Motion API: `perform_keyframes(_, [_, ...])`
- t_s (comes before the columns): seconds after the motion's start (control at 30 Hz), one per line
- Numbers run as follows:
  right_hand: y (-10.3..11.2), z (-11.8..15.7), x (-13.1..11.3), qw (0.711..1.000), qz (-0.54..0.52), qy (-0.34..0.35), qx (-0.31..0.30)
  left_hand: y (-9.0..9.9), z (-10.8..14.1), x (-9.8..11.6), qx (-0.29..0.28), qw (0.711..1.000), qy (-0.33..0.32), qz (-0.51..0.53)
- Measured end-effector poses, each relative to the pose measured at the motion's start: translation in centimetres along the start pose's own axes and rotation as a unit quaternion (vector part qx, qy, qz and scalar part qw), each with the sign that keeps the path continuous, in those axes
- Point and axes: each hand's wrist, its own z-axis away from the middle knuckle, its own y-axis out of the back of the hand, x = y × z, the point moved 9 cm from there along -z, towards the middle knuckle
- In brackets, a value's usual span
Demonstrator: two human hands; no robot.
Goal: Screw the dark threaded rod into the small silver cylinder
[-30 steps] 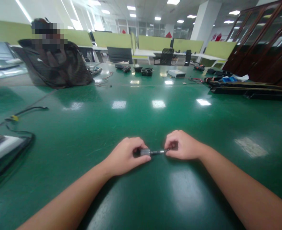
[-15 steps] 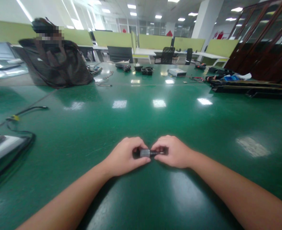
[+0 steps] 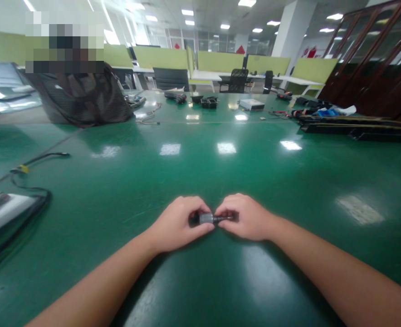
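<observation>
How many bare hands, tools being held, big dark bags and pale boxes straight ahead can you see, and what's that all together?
Bare hands: 2, the left hand and the right hand
Screwdriver-like tool being held: 1
Big dark bag: 1
Flat pale box straight ahead: 1
Total: 5

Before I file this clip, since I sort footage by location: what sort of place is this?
Most likely an open-plan office: yellow-green partitions stand by white desks, with a black mesh chair drawn up near them.
</observation>
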Motion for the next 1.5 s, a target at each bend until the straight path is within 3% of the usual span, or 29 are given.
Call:
perform_keyframes(0.73, [-0.15,0.05,-0.43,0.999,0.028,0.022,0.002,-0.11,0.02,-0.18,0.010,1.000,-0.008,-0.014])
perform_keyframes(1.5, [0.25,0.15,0.02,1.000,0.004,-0.003,0.009,-0.10,0.02,-0.17,0.002,1.000,-0.014,-0.011])
